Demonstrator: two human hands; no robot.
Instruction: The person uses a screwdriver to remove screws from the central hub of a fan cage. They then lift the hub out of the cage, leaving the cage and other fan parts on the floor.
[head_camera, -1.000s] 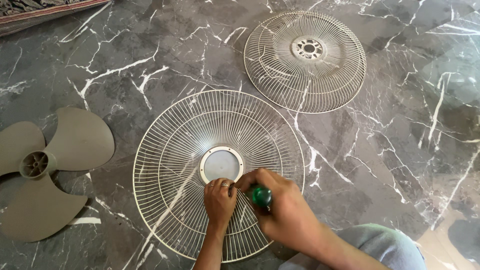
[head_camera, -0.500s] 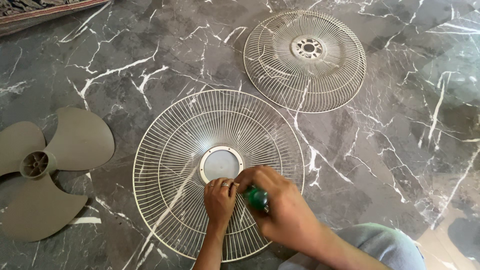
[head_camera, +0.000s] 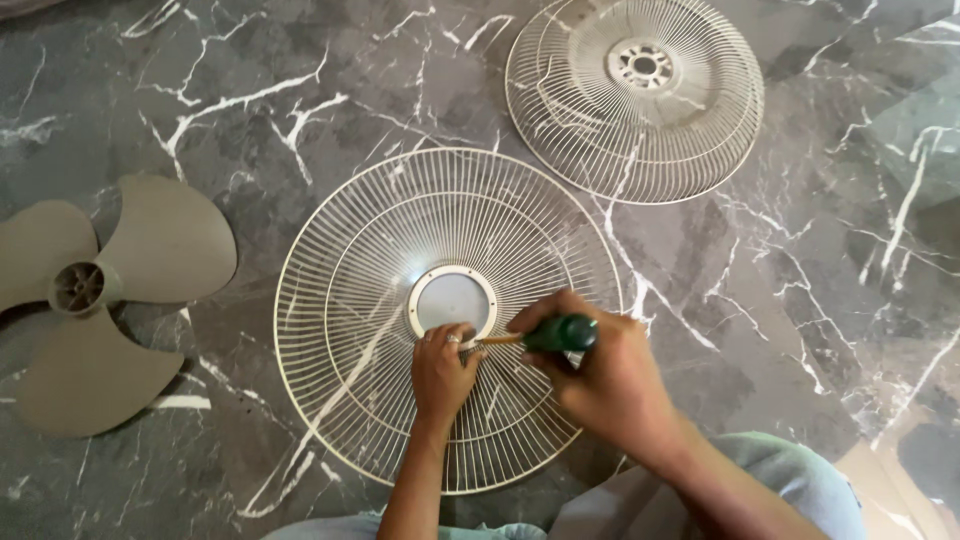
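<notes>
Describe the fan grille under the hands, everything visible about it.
The front fan grille is a round, cream-white guard of thin wire spokes that run from a central ring out to the rim, crossed by a few concentric hoops. Its centre holds a pale round cap. It lies flat on the dark marble floor, between the fan blade and a second grille. The left hand rests on it below the cap; the right hand holds a green-handled screwdriver with its tip at the cap's edge.

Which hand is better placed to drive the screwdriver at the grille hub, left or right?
Right. The right hand already grips the green-handled screwdriver, its tip pointing at the hub rim. The left hand rests on the grille by the tip, likely better for steadying.
</notes>
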